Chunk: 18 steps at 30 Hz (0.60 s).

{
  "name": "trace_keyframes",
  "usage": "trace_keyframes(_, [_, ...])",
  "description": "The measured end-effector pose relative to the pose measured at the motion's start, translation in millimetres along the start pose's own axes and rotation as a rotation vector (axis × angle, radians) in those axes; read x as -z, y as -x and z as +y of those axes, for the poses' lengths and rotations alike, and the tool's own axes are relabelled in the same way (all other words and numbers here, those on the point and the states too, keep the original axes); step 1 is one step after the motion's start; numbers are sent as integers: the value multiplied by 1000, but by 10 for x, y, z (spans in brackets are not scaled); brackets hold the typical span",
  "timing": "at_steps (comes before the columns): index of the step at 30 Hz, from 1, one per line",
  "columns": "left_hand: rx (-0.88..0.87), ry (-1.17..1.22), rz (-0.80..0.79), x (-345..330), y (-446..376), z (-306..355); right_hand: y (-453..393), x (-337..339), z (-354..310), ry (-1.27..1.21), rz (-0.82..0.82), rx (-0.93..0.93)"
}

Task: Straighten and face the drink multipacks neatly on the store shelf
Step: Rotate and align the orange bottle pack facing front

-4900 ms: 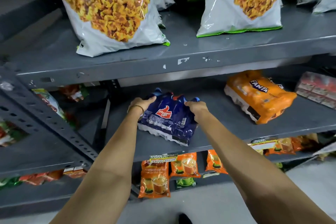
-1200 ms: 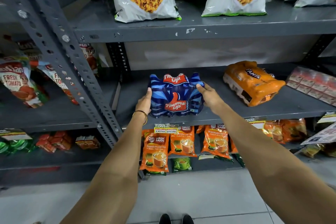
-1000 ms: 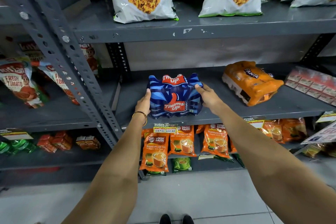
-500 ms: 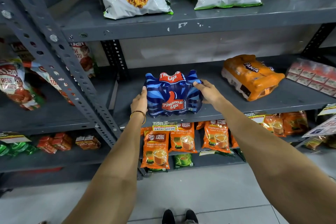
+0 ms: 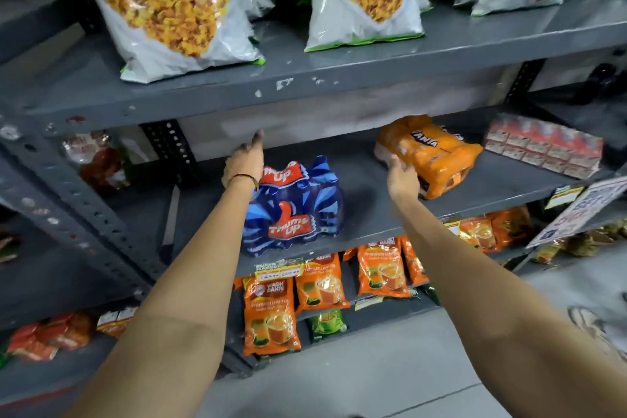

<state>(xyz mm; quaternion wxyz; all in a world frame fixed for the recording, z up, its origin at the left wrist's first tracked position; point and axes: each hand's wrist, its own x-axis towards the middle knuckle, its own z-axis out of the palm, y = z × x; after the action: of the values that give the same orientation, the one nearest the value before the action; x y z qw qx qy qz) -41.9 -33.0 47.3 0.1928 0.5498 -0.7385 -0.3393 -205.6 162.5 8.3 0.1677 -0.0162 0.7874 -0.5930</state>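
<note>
Right hand (image 5: 402,176) at centre right of the frame, fingers curled onto the near left corner of the orange Fanta multipack (image 5: 429,154), which lies skewed on the grey middle shelf (image 5: 366,180). Left hand (image 5: 245,159) open, holding nothing, raised just above and left of the blue Thums Up multipack (image 5: 295,207), label facing front at frame centre. Orange tea packets (image 5: 271,316) hanging below.

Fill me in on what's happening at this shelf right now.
A person is tidying drink multipacks on the middle shelf. The blue Thums Up pack stands upright, label facing out. The left hand is open just above its back corner; the right hand is on the end of the orange Fanta pack, which lies angled.
</note>
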Motion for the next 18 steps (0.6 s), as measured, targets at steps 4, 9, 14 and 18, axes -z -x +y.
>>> trace_keyframes(4, [-79,-351,-67,-398,-79,302,-353,287,28,-69,166,-122])
trace_keyframes(9, [-241,-346,-202,-1097,-58,943,-881,715,-15,-151,220,-311])
trace_keyframes(14, [-236,-253,-402,-1962,-106,1731,-2546,844,663,-233,60,-404])
trace_keyframes(18, [-206,-245,-485,-2455,-264,2065,-2129,1093,145,-262,-122,-557])
